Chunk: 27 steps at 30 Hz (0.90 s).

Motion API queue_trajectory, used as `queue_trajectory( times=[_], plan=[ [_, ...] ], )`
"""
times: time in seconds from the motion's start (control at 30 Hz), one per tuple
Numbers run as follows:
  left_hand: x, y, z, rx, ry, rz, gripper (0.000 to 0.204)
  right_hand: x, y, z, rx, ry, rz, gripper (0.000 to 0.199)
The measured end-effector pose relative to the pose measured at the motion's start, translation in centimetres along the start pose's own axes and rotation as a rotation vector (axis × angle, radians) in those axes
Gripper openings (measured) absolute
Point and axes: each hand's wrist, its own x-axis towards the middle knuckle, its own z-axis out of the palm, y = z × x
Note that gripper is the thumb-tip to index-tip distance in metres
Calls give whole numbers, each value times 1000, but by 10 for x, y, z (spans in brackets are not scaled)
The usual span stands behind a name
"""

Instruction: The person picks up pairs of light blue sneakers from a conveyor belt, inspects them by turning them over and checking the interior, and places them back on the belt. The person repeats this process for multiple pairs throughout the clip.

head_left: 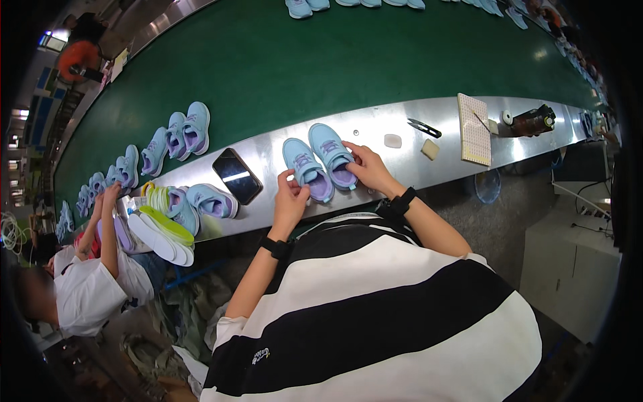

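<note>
A pair of light-blue sneakers with lilac laces and linings sits side by side in front of me on the metal ledge, toes pointing away. Around the collar edge of the left sneaker (301,158), the curled fingers of my left hand (290,204) grip its side near the heel. My right hand (370,169) pinches the collar of the right sneaker (328,144), thumb and fingers at the opening. Part of each heel area is covered by my fingers. Both of my wrists carry a black band.
Left of the pair lie a phone (237,175), two more sneakers (212,200) and stacked insoles (161,236). Rightward are thread snips (424,128), a pale pad (430,149), a paper sheet (474,130) and a dark bottle (534,121). A co-worker (100,288) handles shoes beside the green belt (301,67).
</note>
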Motion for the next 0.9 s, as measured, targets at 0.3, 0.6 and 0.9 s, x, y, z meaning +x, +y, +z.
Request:
queue_trajectory(
  times=[0.3, 0.6, 0.9],
  plan=[
    [-13, 51, -21, -514, -69, 97, 51, -19, -57, -16, 850, -56, 165, 38],
    [-37, 92, -28, -931, -239, 90, 49, -34, -113, -5, 991, -54, 149, 52],
    [-51, 127, -32, 333, 417, 730, 85, -30, -130, -25, -27, 460, -640, 68]
  ],
)
